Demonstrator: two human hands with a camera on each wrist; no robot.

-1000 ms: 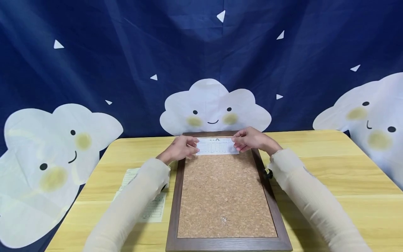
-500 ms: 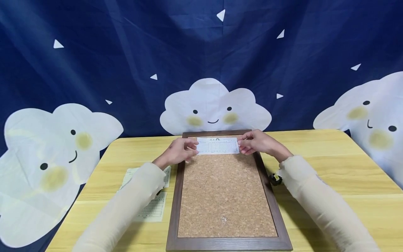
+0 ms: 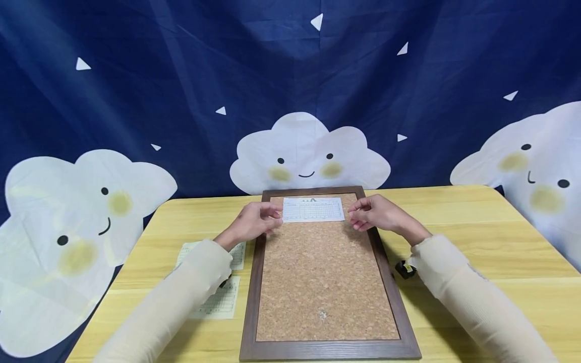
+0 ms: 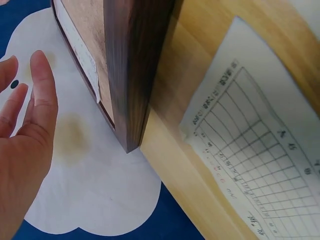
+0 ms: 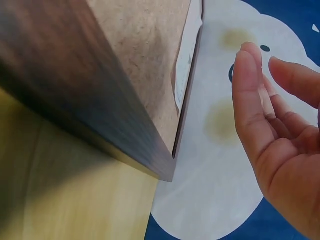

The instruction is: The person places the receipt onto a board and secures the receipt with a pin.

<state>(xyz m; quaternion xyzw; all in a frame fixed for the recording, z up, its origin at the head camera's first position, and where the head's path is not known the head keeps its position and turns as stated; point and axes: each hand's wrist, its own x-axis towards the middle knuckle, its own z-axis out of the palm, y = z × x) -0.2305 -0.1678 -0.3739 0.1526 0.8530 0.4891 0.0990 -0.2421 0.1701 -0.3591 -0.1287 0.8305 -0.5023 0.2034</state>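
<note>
A white printed form (image 3: 313,209) lies near the top of a framed cork board (image 3: 327,282). In the left wrist view the form (image 4: 80,45) sits inside the dark wooden frame (image 4: 131,75). My left hand (image 3: 250,221) hovers by the form's left edge, fingers loosely bent; the left wrist view shows nothing between them. Whether a fingertip brushes the paper, I cannot tell. To the right of the form, apart from it, is my right hand (image 3: 380,216), thumb and fingers relaxed with nothing held. The right wrist view shows the form (image 5: 186,65) with its edge slightly lifted.
More printed forms (image 3: 221,302) lie on the wooden table (image 3: 481,242) left of the board, partly under the left sleeve. A small black and yellow object (image 3: 405,269) is beside the right sleeve. Behind the table hangs a blue curtain (image 3: 195,60) with clouds.
My right hand has let go of the form's right edge and moved right and slightly nearer. The left hand has drawn back a little to the left. The form stays in place.
</note>
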